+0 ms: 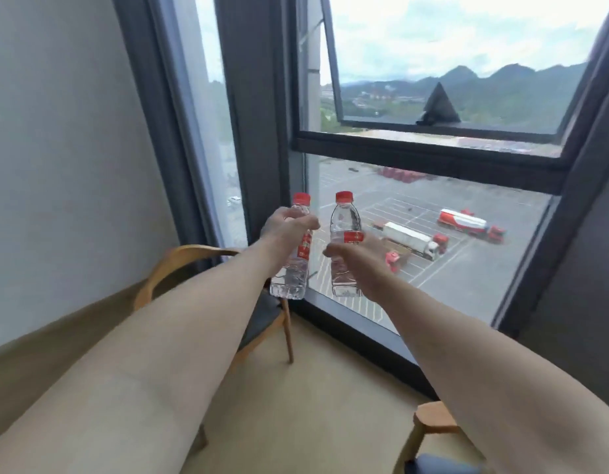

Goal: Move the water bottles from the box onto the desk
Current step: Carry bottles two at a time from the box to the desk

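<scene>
The fingers point(304, 223) of the left hand point(286, 225) wrap one water bottle point(291, 265); the right hand point(356, 263), at 3 o'clock beside it, grips another bottle point(345, 227). Both are mid-carry. Next likely: find the tabletop, unseen here.

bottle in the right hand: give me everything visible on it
The right-hand bottle is small, clear plastic with a red screw cap and a red label band around its middle; it looks filled with water. It is held upright in the air in front of the window, cap up. The right hand grips its lower half, fingers curled round it below the label. It stands beside the left-hand bottle without touching it. Label text is unreadable.
</scene>
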`<state>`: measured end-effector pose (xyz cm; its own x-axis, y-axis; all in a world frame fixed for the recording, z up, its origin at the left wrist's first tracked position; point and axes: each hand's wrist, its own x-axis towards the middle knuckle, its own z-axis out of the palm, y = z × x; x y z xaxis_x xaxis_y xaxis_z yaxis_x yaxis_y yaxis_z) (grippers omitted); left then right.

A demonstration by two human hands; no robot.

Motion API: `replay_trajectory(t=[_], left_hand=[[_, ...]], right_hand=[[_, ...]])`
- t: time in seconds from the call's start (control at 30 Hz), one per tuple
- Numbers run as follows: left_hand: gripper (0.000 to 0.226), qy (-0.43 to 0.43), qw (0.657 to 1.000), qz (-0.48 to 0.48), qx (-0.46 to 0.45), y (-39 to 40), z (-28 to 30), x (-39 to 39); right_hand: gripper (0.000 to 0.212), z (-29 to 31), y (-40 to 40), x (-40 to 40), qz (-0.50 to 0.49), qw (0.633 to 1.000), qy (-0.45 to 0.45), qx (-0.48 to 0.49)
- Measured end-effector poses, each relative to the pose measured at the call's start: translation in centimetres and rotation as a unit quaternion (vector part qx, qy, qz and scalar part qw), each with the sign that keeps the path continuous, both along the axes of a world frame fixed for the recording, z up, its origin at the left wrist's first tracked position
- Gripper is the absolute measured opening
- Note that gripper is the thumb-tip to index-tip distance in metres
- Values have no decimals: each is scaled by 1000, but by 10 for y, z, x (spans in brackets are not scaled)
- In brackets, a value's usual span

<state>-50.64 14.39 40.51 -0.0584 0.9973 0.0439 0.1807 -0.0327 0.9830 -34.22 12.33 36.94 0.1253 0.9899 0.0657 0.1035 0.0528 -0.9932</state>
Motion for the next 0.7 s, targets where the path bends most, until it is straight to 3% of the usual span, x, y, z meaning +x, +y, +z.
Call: replay_trajectory(t=[0.2, 0.43, 0.7], left_hand=[[48, -8, 993, 121, 2, -35, -4, -170], [46, 5, 973, 229, -6, -105, -14, -356], [43, -3, 925, 379, -24, -188, -30, -536]], right_hand=[[24, -2, -3, -172, 95, 995, -14, 6], [35, -10, -36, -367, 201, 980, -5, 8], [40, -21, -80, -563, 328, 944, -17, -27]])
